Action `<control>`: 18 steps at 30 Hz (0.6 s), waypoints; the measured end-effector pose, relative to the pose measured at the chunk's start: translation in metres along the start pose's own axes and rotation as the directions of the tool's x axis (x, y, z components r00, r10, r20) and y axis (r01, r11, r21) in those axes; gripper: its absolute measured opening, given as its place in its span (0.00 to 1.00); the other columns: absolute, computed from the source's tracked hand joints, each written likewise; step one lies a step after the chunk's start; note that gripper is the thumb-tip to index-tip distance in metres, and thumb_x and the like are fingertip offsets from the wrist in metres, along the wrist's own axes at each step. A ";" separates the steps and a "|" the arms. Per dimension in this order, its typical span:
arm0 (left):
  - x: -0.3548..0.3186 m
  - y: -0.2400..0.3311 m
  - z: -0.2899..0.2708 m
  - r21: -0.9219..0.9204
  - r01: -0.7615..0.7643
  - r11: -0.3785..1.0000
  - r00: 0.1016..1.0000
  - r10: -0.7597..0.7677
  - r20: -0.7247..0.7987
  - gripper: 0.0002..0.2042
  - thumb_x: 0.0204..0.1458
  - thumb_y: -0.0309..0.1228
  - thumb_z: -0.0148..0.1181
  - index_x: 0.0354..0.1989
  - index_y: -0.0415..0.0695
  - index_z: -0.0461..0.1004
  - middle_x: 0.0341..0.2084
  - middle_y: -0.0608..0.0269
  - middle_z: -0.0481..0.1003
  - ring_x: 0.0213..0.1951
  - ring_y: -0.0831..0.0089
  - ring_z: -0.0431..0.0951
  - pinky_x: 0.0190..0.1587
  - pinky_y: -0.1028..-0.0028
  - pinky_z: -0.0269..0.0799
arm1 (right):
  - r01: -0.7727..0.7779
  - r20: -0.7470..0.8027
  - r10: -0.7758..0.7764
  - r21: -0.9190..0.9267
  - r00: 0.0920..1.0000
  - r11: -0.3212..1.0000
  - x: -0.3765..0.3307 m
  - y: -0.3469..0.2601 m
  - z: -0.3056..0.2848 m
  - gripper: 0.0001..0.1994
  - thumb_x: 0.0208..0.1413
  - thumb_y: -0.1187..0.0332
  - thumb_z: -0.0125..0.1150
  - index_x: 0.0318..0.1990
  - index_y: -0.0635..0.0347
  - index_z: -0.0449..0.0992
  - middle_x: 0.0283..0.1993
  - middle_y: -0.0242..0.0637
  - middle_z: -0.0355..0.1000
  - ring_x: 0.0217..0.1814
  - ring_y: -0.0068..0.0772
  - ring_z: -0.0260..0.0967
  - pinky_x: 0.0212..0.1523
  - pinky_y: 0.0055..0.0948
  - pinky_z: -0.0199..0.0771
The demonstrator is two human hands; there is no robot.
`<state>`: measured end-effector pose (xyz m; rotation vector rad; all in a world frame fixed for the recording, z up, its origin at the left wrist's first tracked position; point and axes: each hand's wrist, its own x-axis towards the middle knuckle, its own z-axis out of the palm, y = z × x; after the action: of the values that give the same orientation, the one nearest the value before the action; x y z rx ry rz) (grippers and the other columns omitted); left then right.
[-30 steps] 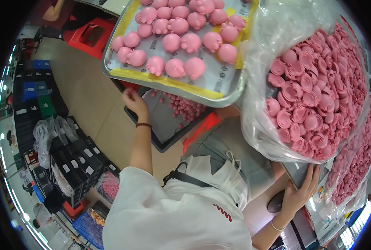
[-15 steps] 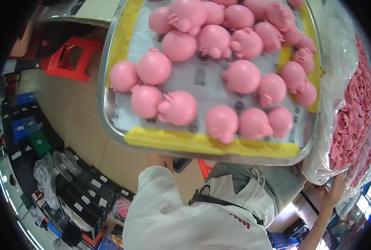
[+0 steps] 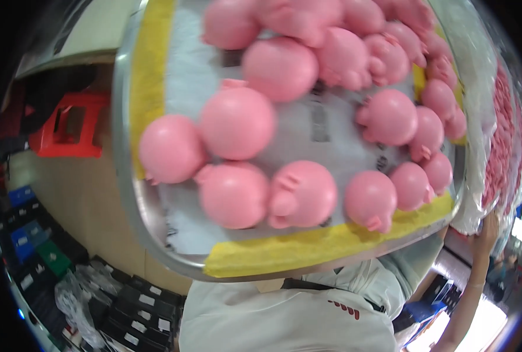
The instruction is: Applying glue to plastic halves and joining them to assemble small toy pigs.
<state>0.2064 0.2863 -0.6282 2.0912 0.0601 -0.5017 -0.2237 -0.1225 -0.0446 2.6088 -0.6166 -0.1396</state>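
A metal tray [image 3: 151,205] fills the middle of the view, lined with pale printed sheet and edged with yellow tape [image 3: 273,256]. Several round pink rubbery balls [image 3: 237,123] with small knobs, like animal-shaped squeeze toys, lie on it, packed closest at the far side. At the right, my right hand [image 3: 486,229] reaches up to the lower edge of a clear plastic bag [image 3: 469,217] and grips there, its fingertips partly hidden. Crumpled pink rubbery pieces [image 3: 498,146] show inside the bag. My left hand is out of sight.
A red plastic stool [image 3: 56,134] stands on the floor at the left, beside a table [image 3: 97,35]. Black boxes [image 3: 138,305] and a crumpled clear bag [image 3: 76,299] lie at lower left. Blue crates [image 3: 419,322] are at lower right.
The tray and its pink balls look larger and closer, with the tray's near edge lower. The left forearm seen below the tray is hidden now. My right hand stays at the bag.
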 end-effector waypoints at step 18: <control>-0.083 0.001 0.013 0.390 -0.193 0.900 0.934 0.047 0.354 0.24 0.39 0.31 0.56 0.50 0.44 0.65 0.47 0.60 0.67 0.50 0.66 0.64 0.50 0.70 0.61 | -0.007 -0.068 0.009 0.021 0.998 1.000 0.032 -0.039 -0.021 0.39 0.17 0.78 0.59 0.51 0.65 0.62 0.51 0.50 0.61 0.49 0.43 0.63 0.47 0.34 0.63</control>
<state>0.1268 0.2880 -0.6019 2.3727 -0.4132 -0.8499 -0.1752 -0.0973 -0.0429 2.6188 -0.6074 -0.0421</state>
